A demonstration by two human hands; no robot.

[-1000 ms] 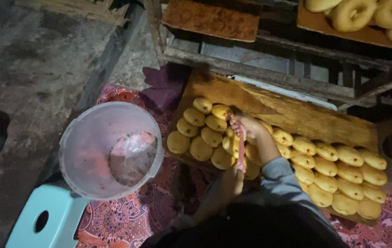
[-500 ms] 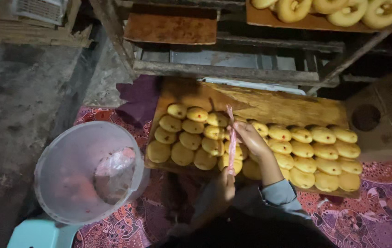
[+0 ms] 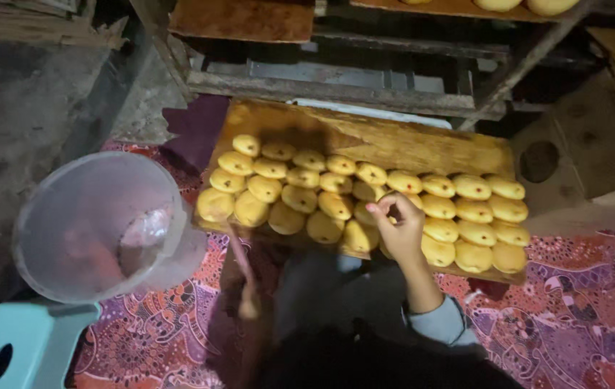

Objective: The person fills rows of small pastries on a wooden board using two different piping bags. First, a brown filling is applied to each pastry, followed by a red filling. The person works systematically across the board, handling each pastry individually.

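Observation:
A long wooden board [image 3: 394, 144] lies in front of me with several rows of round yellow dough pieces [image 3: 300, 198] on it. My right hand [image 3: 399, 229] hovers over the middle of the rows, thumb and forefinger pinched together just above a dough piece, with nothing visible between them. My left hand [image 3: 251, 306] is low, dim and blurred, below the board's near edge. It seems to grip a thin stick [image 3: 237, 252] that points up toward the board's left end.
A translucent plastic bucket [image 3: 98, 223] with pinkish contents stands left of the board, beside a light blue stool [image 3: 19, 349]. Patterned red and purple cloth [image 3: 574, 310] covers the floor. A wooden rack [image 3: 336, 90] with more boards stands behind.
The thin stick that my right hand held over the dough is now down at the left by my left hand. My right hand stays over the middle rows, pinched. The view has shifted.

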